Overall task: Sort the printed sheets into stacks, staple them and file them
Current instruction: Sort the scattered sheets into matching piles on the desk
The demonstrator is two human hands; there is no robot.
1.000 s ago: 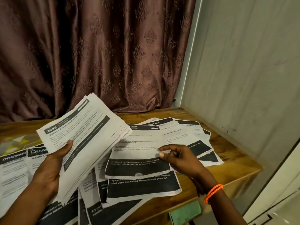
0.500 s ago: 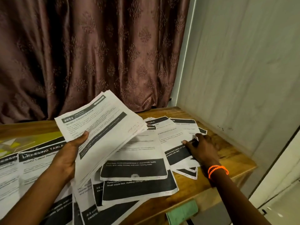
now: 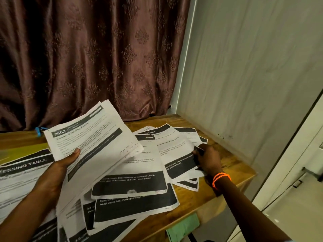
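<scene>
My left hand holds a thick stack of printed sheets tilted up above the table, thumb on the top page headed "2652 Screen Cleaning Check". Loose printed sheets with black bands lie overlapping across the wooden table. My right hand, with an orange bracelet at the wrist, rests at the right edge of a sheet on the right pile, fingers curled onto its edge. More sheets headed "Dressing Table" lie at the left.
A brown patterned curtain hangs behind the table and a pale wall bounds it on the right. A green cloth hangs below the front edge. A small blue object sits at the back left.
My right hand has moved from the middle sheets out to the right pile and settled on a sheet's edge. The held stack has shifted right and slightly higher.
</scene>
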